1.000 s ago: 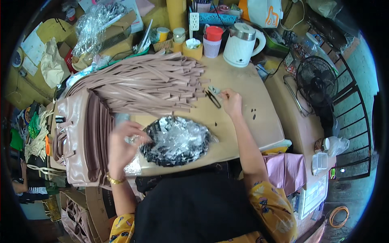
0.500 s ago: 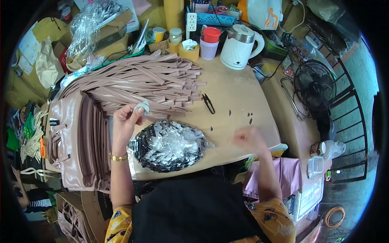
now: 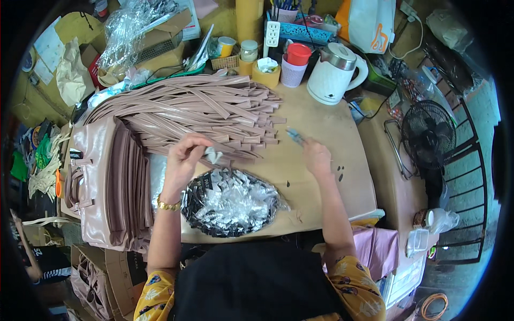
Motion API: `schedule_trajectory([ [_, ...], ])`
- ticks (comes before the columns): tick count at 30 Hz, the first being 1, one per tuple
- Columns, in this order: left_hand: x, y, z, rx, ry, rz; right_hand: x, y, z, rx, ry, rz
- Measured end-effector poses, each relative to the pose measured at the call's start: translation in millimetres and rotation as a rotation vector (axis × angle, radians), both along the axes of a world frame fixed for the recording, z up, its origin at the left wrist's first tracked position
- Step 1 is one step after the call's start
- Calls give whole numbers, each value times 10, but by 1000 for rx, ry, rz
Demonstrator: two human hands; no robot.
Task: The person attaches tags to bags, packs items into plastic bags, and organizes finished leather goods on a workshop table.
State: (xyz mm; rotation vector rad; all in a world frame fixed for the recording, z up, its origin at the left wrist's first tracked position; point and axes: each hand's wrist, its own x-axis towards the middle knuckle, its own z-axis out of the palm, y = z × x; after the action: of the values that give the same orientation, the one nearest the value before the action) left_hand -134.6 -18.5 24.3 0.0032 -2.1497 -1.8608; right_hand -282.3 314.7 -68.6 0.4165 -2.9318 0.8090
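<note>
My left hand (image 3: 184, 155), with a gold watch at its wrist, is closed in a pinch on a small pale grey-white folded scrap (image 3: 213, 155); its exact kind does not show. It is above the near edge of the pinkish-brown strips (image 3: 198, 112). Beneath it on the table sits a clear plastic bag of black and silver labels (image 3: 230, 200). Over the table's middle, my right hand (image 3: 317, 156) is closed around thread snips (image 3: 294, 136), their blades pointing up and left and somewhat blurred.
To the left lies a stack of pinkish-brown handbags (image 3: 107, 176). A white kettle (image 3: 331, 75), a lilac cup with a red lid (image 3: 294, 67) and jars line the far side. Small dark pieces (image 3: 340, 174) dot the table (image 3: 353, 144). A black fan (image 3: 428, 128) stands at right.
My right hand has moved forward and taken up the snips from the table. My left hand still pinches the pale scrap, now turned differently. The whole view has shifted slightly.
</note>
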Motion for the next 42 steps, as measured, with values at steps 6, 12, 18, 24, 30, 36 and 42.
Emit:
schedule_trajectory([
  [6,-12,-326,-476,323,-116,62,-653,-434,548,-561,-197,144],
  [12,-120,-329,-605,432,-228,81,-1653,-1392,1046,-586,106,237],
  [18,-137,-423,-778,611,-306,-17,-2215,-2102,1067,-643,110,288],
  [24,-78,-411,-798,461,-261,-4,-2491,-2198,1235,-435,246,276],
  [30,-7,-419,-813,414,-342,-10,-2401,-1775,1555,-445,244,258],
  [36,-39,-423,-841,350,-306,-12,-2320,-1689,1248,-448,193,253],
  [42,-66,-406,-780,448,-325,6,-2312,-1682,1079,-458,251,224],
])
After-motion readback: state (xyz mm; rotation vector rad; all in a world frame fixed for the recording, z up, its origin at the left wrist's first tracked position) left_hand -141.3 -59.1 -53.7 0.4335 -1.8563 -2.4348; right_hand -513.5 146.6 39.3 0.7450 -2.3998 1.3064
